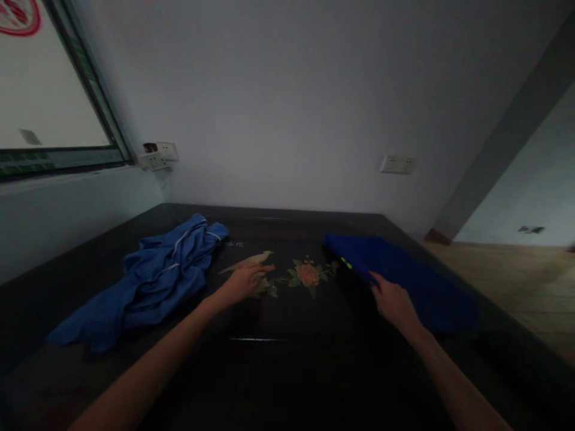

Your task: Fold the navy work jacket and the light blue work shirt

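My right hand [396,304] grips the near left edge of a dark blue folded cloth [399,266], perhaps a garment. A few small yellow-green marks show along that edge. The cloth lies on the right side of a black table [287,365]. Over the table's middle, my left hand [244,284] is empty with its fingers stretched out, beside a painted bird and flower pattern. I cannot tell whether its fingertips touch the surface. To the left of that hand lies a crumpled blue garment [164,272] with white piping.
Behind the table stands a pale wall with a socket plate [399,164] on the right and more sockets [160,155] at the left corner. A window [54,90] is on the far left. Wooden-looking floor [516,269] shows past the table's right edge.
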Motion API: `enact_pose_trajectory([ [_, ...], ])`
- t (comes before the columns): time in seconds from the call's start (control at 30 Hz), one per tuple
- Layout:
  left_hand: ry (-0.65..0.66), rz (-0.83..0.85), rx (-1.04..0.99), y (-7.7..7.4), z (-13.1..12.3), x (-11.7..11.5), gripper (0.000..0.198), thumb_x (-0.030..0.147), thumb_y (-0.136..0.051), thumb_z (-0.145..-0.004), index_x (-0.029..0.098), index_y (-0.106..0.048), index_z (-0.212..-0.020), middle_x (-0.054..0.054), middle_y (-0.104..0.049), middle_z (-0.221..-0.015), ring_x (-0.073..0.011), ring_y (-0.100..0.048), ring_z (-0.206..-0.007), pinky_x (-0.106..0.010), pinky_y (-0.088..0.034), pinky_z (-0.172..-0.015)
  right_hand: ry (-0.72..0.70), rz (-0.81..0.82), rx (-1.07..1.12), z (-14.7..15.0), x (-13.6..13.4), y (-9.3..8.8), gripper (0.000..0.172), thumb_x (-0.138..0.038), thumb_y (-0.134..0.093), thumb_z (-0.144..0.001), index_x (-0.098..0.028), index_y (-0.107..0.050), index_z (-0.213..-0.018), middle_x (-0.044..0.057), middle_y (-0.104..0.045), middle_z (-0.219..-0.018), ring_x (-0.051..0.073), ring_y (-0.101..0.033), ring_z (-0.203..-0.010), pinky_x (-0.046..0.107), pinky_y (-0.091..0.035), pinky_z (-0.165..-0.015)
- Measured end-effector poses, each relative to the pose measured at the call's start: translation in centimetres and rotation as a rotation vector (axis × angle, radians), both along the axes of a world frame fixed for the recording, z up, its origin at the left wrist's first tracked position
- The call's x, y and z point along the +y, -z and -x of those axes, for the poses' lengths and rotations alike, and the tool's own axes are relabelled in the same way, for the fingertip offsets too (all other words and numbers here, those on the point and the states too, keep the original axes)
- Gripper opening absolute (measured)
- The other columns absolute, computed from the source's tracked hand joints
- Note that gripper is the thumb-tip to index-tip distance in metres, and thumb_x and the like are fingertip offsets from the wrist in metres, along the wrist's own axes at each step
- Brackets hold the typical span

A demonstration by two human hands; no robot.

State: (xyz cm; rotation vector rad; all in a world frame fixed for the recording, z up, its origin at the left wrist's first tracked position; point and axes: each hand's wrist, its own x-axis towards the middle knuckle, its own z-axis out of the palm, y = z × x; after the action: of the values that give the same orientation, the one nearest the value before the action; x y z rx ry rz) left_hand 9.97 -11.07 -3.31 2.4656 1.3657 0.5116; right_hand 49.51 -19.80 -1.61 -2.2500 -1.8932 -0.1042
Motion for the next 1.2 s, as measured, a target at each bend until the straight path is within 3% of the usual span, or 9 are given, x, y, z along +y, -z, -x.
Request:
enact_pose_trajectory([
  [0.07,0.115,0.033,-0.144,1.0,-1.7,-1.1,0.040,0.024,-0.046,-0.084,0.026,-0.059,-0.122,-0.002,-0.049,-0.140,-0.0210,-0.043,-0.130,-0.038,-0.034,-0.109,-0.097,0.017,0.054,3.2,-1.0,-1.0,0.044,-0.020,-0.036,-0.091,-0.014,-0.054,-0.130,0.013,-0.073,-0.097,0.026,-0.069,-0.089,0.036,-0.050,-0.079],
  [0.13,0.097,0.101,-0.250,1.8,-2.8,-1.8,0.043,0.030,-0.046,-0.086,0.024,-0.054,-0.127,-0.005,-0.045,-0.143,-0.0210,-0.041,-0.132,-0.037,-0.036,-0.108,-0.211,0.063,0.138,6.6,-2.6,-1.8,0.044,-0.020,-0.038,-0.090,-0.013,-0.054,-0.130,0.013,-0.072,-0.099,0.026,-0.069,-0.090,0.038,-0.050,-0.080],
  [0.27,-0.167,0.215,-0.380,2.9,-3.3,-1.7,0.060,0.040,-0.040,-0.090,0.015,-0.031,-0.144,-0.012,-0.038,-0.147,-0.0234,-0.041,-0.132,-0.040,-0.036,-0.108,-0.371,0.235,0.184,12.7,-6.8,-2.5,0.045,-0.020,-0.044,-0.088,-0.016,-0.053,-0.133,0.014,-0.070,-0.108,0.027,-0.068,-0.093,0.042,-0.051,-0.084],
  [0.37,-0.292,0.184,-0.408,3.3,-2.9,-1.1,0.071,0.041,-0.045,-0.087,0.016,-0.017,-0.148,-0.012,-0.034,-0.149,-0.0251,-0.037,-0.134,-0.042,-0.031,-0.110,-0.567,0.319,0.299,15.3,-9.2,-2.5,0.046,-0.032,-0.048,-0.090,-0.015,-0.052,-0.133,0.016,-0.060,-0.127,0.031,-0.059,-0.112,0.047,-0.045,-0.095],
  [0.53,-0.289,0.110,-0.317,3.5,-2.3,-0.5,0.082,0.033,-0.056,-0.080,0.010,-0.015,-0.148,-0.017,-0.042,-0.143,-0.0281,-0.042,-0.130,-0.042,-0.031,-0.109,-0.718,0.388,0.526,13.8,-10.0,-3.4,0.052,-0.039,-0.058,-0.087,-0.021,-0.050,-0.135,0.010,-0.050,-0.139,0.026,-0.046,-0.127,0.042,-0.036,-0.107],
  [0.67,-0.317,-0.004,-0.204,3.7,-1.9,-0.1,0.076,0.030,-0.061,-0.076,0.012,-0.028,-0.142,-0.016,-0.050,-0.134,-0.0317,-0.043,-0.127,-0.048,-0.030,-0.106,-0.622,0.289,0.511,10.3,-11.1,-3.4,0.042,-0.025,-0.067,-0.079,-0.026,-0.060,-0.120,0.007,-0.058,-0.128,0.024,-0.051,-0.121,0.039,-0.039,-0.104],
  [0.8,-0.309,-0.011,-0.225,3.5,-2.0,0.0,0.052,0.024,-0.061,-0.076,0.015,-0.046,-0.126,-0.014,-0.056,-0.123,-0.0315,-0.047,-0.120,-0.050,-0.036,-0.099,-0.495,0.355,0.391,8.4,-13.4,-1.5,0.033,-0.008,-0.063,-0.073,-0.024,-0.063,-0.101,0.005,-0.063,-0.112,0.023,-0.061,-0.102,0.034,-0.048,-0.089],
  [0.97,-0.185,0.054,-0.358,1.5,-3.2,-1.8,0.038,0.019,-0.045,-0.086,0.018,-0.043,-0.124,-0.010,-0.059,-0.116,-0.0225,-0.057,-0.107,-0.038,-0.041,-0.095,-0.501,0.295,0.353,9.4,-13.7,1.0,0.034,0.000,-0.051,-0.074,-0.023,-0.059,-0.097,0.004,-0.061,-0.107,0.018,-0.063,-0.089,0.029,-0.048,-0.077],
  [1.2,-0.115,0.128,-0.593,-2.3,-5.4,-5.1,0.025,0.022,-0.044,-0.087,0.022,-0.049,-0.111,-0.002,-0.061,-0.100,-0.0184,-0.059,-0.091,-0.030,-0.045,-0.083,-0.514,0.276,0.349,12.6,-10.1,1.2,0.028,0.000,-0.049,-0.077,-0.021,-0.055,-0.095,0.005,-0.057,-0.104,0.018,-0.061,-0.085,0.030,-0.046,-0.074],
])
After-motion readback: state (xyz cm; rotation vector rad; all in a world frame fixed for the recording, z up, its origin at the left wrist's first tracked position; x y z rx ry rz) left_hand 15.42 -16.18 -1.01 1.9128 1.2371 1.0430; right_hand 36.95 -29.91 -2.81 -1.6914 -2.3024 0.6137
